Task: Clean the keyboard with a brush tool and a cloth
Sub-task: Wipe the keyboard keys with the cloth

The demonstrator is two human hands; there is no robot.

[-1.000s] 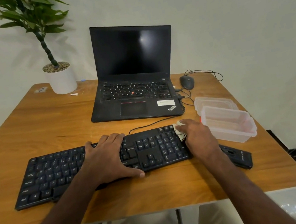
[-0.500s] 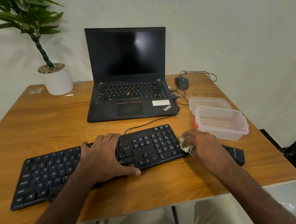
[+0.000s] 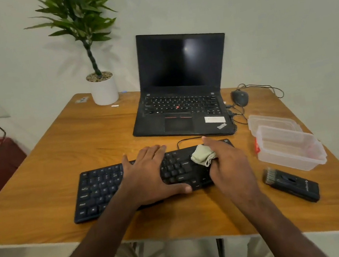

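Now, left hand (image 3: 149,173): lay flat on the middle of the keyboard (image 3: 111,186), fingers straight, thumb along its near edge.
Right hand (image 3: 227,163): fingers curled round the cloth (image 3: 203,157), gripping it.
Cloth: bunched, pale green, just beyond those curled fingers, touching the keys right of the left fingertips.
Brush tool (image 3: 291,184): black, on the table (image 3: 48,169), well apart to the right of the right-hand fingers.
Containers (image 3: 286,143): clear plastic, beyond the brush tool.
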